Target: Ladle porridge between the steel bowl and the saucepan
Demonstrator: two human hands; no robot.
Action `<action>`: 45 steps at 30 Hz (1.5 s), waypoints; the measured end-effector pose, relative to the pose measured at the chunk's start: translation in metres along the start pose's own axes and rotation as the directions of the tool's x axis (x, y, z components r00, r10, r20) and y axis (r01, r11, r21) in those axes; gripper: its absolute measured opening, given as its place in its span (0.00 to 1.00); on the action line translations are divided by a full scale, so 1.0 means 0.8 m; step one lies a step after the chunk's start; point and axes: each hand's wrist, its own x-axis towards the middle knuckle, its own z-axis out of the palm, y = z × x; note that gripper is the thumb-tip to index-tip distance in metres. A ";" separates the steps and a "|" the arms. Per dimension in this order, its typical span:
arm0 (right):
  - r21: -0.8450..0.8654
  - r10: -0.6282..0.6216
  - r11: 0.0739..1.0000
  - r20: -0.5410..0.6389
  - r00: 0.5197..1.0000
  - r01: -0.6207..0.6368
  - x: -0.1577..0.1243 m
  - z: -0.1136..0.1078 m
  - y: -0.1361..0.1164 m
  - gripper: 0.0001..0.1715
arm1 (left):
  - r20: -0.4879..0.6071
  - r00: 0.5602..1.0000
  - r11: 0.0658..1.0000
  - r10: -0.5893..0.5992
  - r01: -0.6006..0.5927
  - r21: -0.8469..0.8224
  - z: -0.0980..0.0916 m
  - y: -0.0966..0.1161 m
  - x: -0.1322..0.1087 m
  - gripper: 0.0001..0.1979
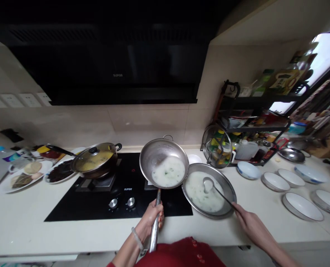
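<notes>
My left hand [153, 215] is closed around the long metal handle of a wok [151, 154], which is tilted toward the right. White soup with bits of green [169, 171] lies in the wok's lower right side. The wok's rim meets or overlaps the edge of a wide metal basin [230, 181] on the counter. More of the white soup [200, 198] fills the basin. My right hand [245, 218] grips the dark handle of a ladle [208, 182], whose head is at the soup's surface in the basin.
A lidded pan [95, 159] sits on the left burner of the black cooktop [78, 207]. Plates of food [34, 174] stand farther left. Several white bowls [302, 205] are on the right counter. Behind the basin, a glass lid [217, 146] leans against a black spice rack [256, 129].
</notes>
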 end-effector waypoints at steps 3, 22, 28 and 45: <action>-0.371 -0.139 0.918 0.027 0.990 0.139 -0.015 0.010 0.008 0.35 | 0.006 1.000 1.000 -0.004 0.004 -0.002 -0.001 0.000 0.000 0.15; 0.099 -0.074 0.993 0.097 0.993 0.065 0.121 0.027 -0.173 0.26 | 0.009 1.000 1.000 0.008 -0.008 0.005 -0.001 -0.001 0.002 0.15; 0.501 0.078 0.851 0.180 0.981 -0.159 0.133 0.019 -0.190 0.17 | -0.001 1.000 1.000 0.004 -0.004 0.010 0.000 0.001 0.001 0.15; 0.775 0.197 0.358 0.482 0.854 -0.520 0.115 -0.021 -0.179 0.19 | 0.005 1.000 1.000 -0.003 0.003 -0.002 -0.001 0.000 0.002 0.18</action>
